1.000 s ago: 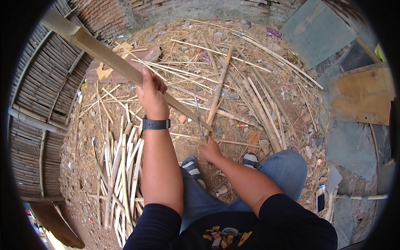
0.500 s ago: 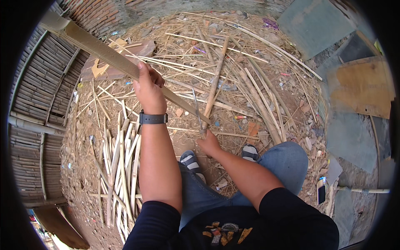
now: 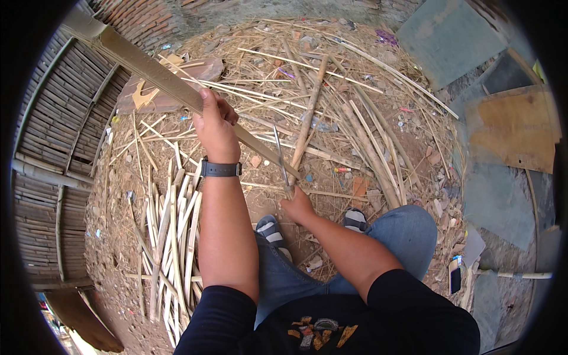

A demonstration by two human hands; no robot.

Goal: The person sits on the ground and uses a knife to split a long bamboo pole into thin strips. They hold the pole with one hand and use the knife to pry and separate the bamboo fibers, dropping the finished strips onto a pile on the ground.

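My left hand (image 3: pixel 218 131), with a dark watch on its wrist, is closed round a long split bamboo piece (image 3: pixel 160 80). The piece slants from the upper left down toward my right hand, its lower end by the blade. My right hand (image 3: pixel 299 207) is closed round the handle of a long-bladed knife (image 3: pixel 280 155). Its narrow blade points up and away, crossing the bamboo's lower end; whether the edge is biting into it, I cannot tell. Close behind lies a round bamboo pole (image 3: pixel 310 109), slanting away, its near end beside the knife.
On the left lies a pile of split bamboo strips (image 3: pixel 171 236). More sticks and shavings litter the dirt ahead. A slatted bamboo panel (image 3: pixel 44 130) stands at the left, grey sheets (image 3: pixel 452 41) at the right. A phone (image 3: pixel 454 279) lies right of my knee.
The left hand and the bamboo piece have shifted slightly right and down in the picture. Both hands keep their grips, and the knife stays by the bamboo's lower end.
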